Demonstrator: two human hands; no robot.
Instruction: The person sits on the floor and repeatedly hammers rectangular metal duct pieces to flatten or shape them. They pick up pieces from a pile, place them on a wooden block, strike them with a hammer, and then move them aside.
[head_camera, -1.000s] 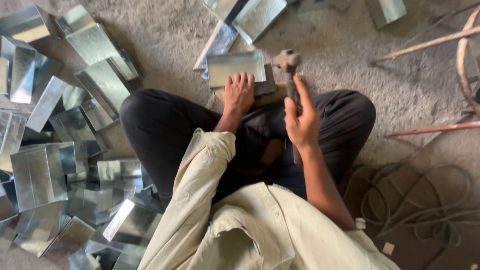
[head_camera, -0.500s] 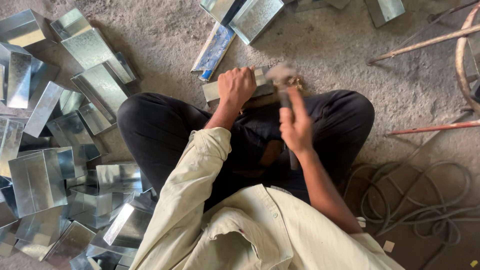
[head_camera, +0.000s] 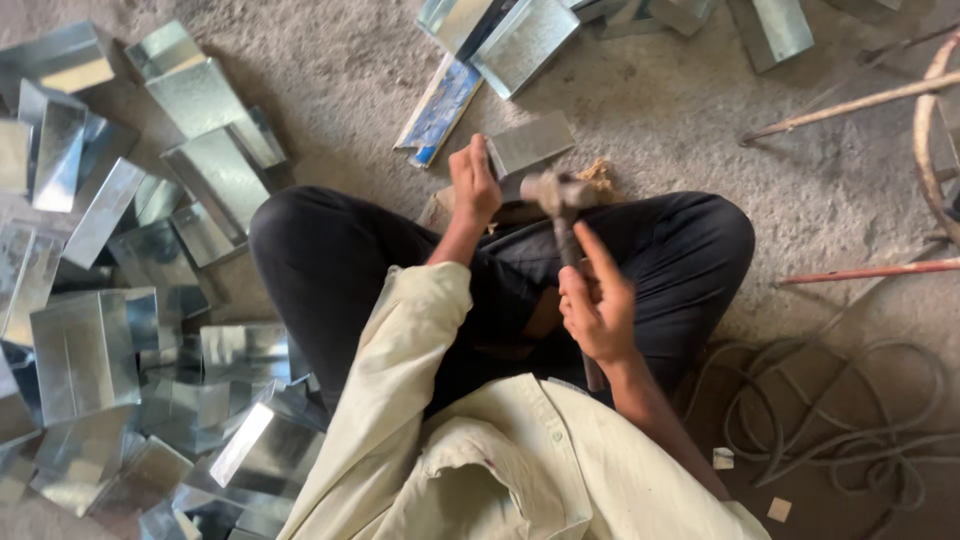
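Observation:
I sit cross-legged on a rough concrete floor. My left hand (head_camera: 474, 185) grips the edge of a folded sheet-metal piece (head_camera: 530, 143) that rests on a wooden block (head_camera: 600, 176) in front of my legs. My right hand (head_camera: 596, 298) is closed around the handle of a hammer (head_camera: 556, 192), whose dark head hangs just over the near edge of the metal piece. The lower end of the handle is hidden behind my hand and lap.
A heap of shiny bent sheet-metal pieces (head_camera: 90, 350) lies on my left, more (head_camera: 525, 35) at the top, with a blue-tinted strip (head_camera: 438, 110) nearby. Thin rods (head_camera: 850, 105) and a coil of cable (head_camera: 840, 420) lie on the right.
The hammer has come down from above the metal piece to its near edge. My left hand has shifted its hold on the piece, which now sits turned a little.

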